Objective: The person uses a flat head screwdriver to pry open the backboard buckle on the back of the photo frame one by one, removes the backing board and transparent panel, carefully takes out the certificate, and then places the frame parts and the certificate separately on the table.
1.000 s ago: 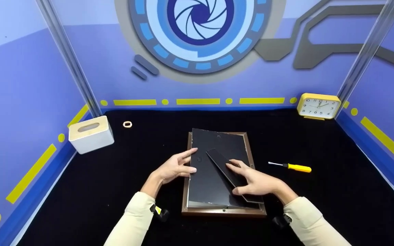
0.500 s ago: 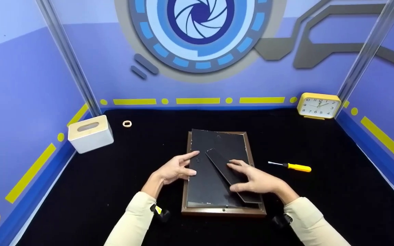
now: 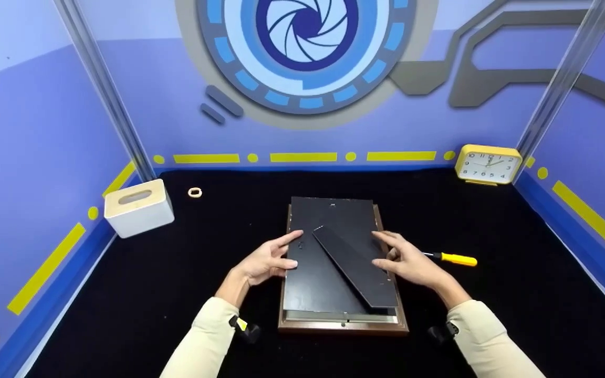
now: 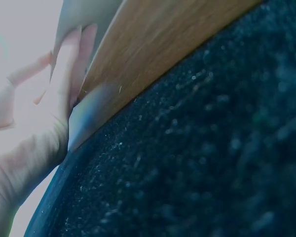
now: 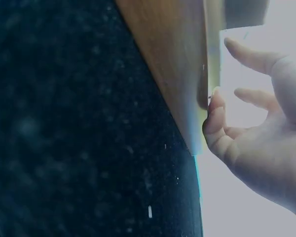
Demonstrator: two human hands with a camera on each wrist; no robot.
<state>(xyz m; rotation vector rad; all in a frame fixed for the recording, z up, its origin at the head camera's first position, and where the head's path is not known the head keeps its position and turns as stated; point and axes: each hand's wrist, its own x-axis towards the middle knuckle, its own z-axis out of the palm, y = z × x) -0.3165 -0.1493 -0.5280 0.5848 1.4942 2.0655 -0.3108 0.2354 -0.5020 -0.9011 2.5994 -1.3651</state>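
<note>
A black backing board (image 3: 313,289) with a hinged easel leg (image 3: 355,270) lies over a brown wooden photo frame (image 3: 344,328). Its near end sits short of the frame's front rail, leaving a pale strip bare. At the board's left edge, my left hand (image 3: 266,260) grips it, thumb and index finger over the top; the left wrist view has other fingers between board and frame side. My right hand (image 3: 413,262) holds the opposite edge with thumb and index finger on top. In the right wrist view its remaining fingers (image 5: 216,118) curl against the frame's side.
A yellow-handled screwdriver (image 3: 457,259) lies right of the frame, its shaft partly behind my right hand. Farther back are a tissue box (image 3: 142,212), a small pale ring-shaped piece (image 3: 195,192) and a yellow clock (image 3: 489,165). Walls surround the black-covered table (image 3: 218,210).
My right hand has left the easel leg and moved to the board's right edge. The board has turned straighter over the frame and shifted slightly away from me. My left hand stays at its edge.
</note>
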